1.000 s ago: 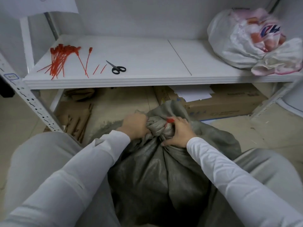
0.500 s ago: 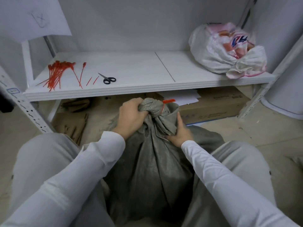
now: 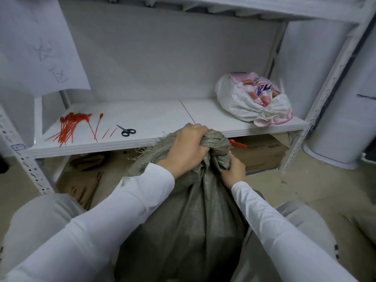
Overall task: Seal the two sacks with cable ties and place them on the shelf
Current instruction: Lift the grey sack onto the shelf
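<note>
A grey woven sack (image 3: 183,231) stands between my knees, its bunched neck level with the front edge of the white shelf (image 3: 154,117). My left hand (image 3: 186,148) grips the gathered top of the neck. My right hand (image 3: 234,169) grips the fabric just below the bunch on the right side. A red cable tie (image 3: 237,143) is round the neck and its tail sticks out to the right. A white and pink sack (image 3: 254,98) lies on the right end of the shelf, its mouth gathered.
A bundle of red cable ties (image 3: 70,127) and black scissors (image 3: 126,131) lie on the shelf's left part. Cardboard boxes (image 3: 262,155) sit under the shelf. White perforated uprights (image 3: 325,94) frame the shelf. A paper sheet (image 3: 40,47) hangs at upper left.
The grey sack's neck has risen from below the shelf up to its front edge. Both hands went up with it, and the view tilted upward.
</note>
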Motion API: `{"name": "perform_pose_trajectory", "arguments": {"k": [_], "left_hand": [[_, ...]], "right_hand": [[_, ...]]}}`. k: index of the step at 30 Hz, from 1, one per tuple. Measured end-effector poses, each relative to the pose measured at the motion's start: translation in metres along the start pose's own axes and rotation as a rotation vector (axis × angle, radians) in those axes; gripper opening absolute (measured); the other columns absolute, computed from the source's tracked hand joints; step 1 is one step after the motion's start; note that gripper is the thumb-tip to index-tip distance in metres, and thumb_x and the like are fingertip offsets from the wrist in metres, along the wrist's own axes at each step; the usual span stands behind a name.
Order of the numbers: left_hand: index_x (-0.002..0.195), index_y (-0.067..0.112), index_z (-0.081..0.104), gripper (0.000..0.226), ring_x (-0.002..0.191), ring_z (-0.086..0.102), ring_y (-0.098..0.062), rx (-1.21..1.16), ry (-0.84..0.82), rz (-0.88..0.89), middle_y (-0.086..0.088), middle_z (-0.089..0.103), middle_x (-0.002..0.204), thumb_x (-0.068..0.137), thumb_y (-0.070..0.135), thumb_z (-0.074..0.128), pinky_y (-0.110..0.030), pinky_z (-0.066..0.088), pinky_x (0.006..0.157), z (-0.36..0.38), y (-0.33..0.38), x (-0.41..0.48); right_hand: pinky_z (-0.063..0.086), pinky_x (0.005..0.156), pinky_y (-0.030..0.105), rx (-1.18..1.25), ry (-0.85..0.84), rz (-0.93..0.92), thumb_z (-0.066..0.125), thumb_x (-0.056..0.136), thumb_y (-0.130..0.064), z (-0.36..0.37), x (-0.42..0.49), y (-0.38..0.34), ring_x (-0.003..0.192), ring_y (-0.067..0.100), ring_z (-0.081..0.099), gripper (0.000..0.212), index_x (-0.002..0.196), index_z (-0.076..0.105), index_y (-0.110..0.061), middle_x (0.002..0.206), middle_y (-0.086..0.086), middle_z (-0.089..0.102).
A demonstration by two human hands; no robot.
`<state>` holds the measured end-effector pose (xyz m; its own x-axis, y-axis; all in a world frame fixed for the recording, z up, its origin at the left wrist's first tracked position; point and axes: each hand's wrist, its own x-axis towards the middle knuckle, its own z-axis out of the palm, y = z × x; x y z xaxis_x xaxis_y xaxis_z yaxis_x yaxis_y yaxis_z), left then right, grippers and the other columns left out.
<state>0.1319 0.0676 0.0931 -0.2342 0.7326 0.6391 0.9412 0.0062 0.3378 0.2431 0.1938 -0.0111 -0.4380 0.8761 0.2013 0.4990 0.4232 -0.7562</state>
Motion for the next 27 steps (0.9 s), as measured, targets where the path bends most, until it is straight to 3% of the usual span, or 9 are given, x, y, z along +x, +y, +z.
{"name": "perform_pose_trajectory", "arguments": {"k": [6,9,11,14,16,18,20,23,27], "left_hand": [[0.087,0.012,0.059,0.017,0.085,0.056,-0.029,-0.051,0.109,-0.065,-0.006,0.063,0.085,0.071,0.019,0.063,-0.032,0.037,0.066,-0.025,0.025,0.016],[0.12,0.011,0.043,0.066,0.092,0.058,-0.025,-0.04,0.025,-0.195,-0.005,0.063,0.099,0.068,0.038,0.075,-0.036,0.049,0.076,-0.036,0.029,0.014],[0.145,0.01,0.009,0.119,0.093,0.061,-0.024,-0.03,-0.145,-0.296,-0.003,0.063,0.099,0.06,0.052,0.081,-0.036,0.052,0.08,-0.037,0.027,0.005],[0.144,0.013,-0.03,0.157,0.102,0.061,-0.023,-0.055,-0.274,-0.35,-0.004,0.066,0.104,0.048,0.065,0.082,-0.035,0.049,0.089,-0.036,0.022,-0.004],[0.144,0.014,-0.03,0.161,0.117,0.055,-0.022,-0.109,-0.226,-0.362,-0.011,0.055,0.131,0.042,0.068,0.082,-0.035,0.044,0.1,-0.046,0.019,0.008],[0.15,0.012,-0.016,0.157,0.133,0.039,-0.022,-0.11,-0.198,-0.331,-0.012,0.009,0.158,0.04,0.072,0.079,-0.035,0.034,0.111,-0.058,0.02,0.025],[0.152,0.013,-0.006,0.153,0.145,0.015,-0.018,-0.12,-0.156,-0.277,-0.001,-0.028,0.155,0.038,0.078,0.074,-0.033,0.019,0.118,-0.065,0.022,0.039],[0.152,0.015,-0.009,0.149,0.145,-0.01,-0.015,-0.14,-0.075,-0.21,0.004,-0.041,0.148,0.043,0.077,0.071,-0.032,0.009,0.118,-0.073,0.026,0.059],[0.15,0.011,-0.013,0.142,0.145,-0.012,-0.02,-0.061,0.035,-0.145,0.004,-0.042,0.148,0.055,0.066,0.077,-0.033,0.007,0.117,-0.08,0.021,0.092]], "right_hand": [[0.029,0.059,0.028,0.26,0.268,-0.04,0.055,0.08,0.001,-0.04,0.017,-0.033,0.073,0.02,0.048,0.026,0.066,0.044,-0.019,0.073,0.008,0.058],[0.032,0.062,0.026,0.369,0.318,-0.12,0.055,0.075,-0.005,-0.056,0.033,-0.061,0.072,0.014,0.044,0.025,0.062,0.042,-0.022,0.065,-0.005,0.051],[0.035,0.065,0.026,0.425,0.33,-0.203,0.049,0.071,-0.008,-0.066,0.044,-0.085,0.073,0.012,0.044,0.016,0.066,0.047,-0.023,0.065,-0.008,0.05],[0.038,0.067,0.022,0.467,0.38,-0.291,0.048,0.075,0.003,-0.08,0.063,-0.128,0.077,0.013,0.047,0.024,0.08,0.055,-0.019,0.071,-0.008,0.053],[0.039,0.066,0.022,0.533,0.419,-0.362,0.047,0.072,0.001,-0.09,0.072,-0.158,0.075,0.011,0.047,0.026,0.079,0.056,-0.022,0.069,-0.013,0.051],[0.038,0.063,0.021,0.554,0.452,-0.417,0.048,0.071,0.003,-0.101,0.077,-0.184,0.071,0.008,0.045,0.027,0.076,0.054,-0.023,0.067,-0.016,0.049],[0.037,0.062,0.022,0.593,0.48,-0.482,0.049,0.07,0.002,-0.113,0.08,-0.207,0.069,0.007,0.043,0.028,0.07,0.051,-0.026,0.066,-0.015,0.047],[0.037,0.064,0.024,0.635,0.536,-0.566,0.049,0.068,-0.001,-0.135,0.086,-0.24,0.069,0.006,0.042,0.03,0.066,0.049,-0.03,0.067,-0.013,0.047],[0.038,0.064,0.021,0.76,0.601,-0.666,0.048,0.068,0.004,-0.153,0.086,-0.277,0.069,0.007,0.041,0.033,0.069,0.048,-0.029,0.07,-0.009,0.048]]}}
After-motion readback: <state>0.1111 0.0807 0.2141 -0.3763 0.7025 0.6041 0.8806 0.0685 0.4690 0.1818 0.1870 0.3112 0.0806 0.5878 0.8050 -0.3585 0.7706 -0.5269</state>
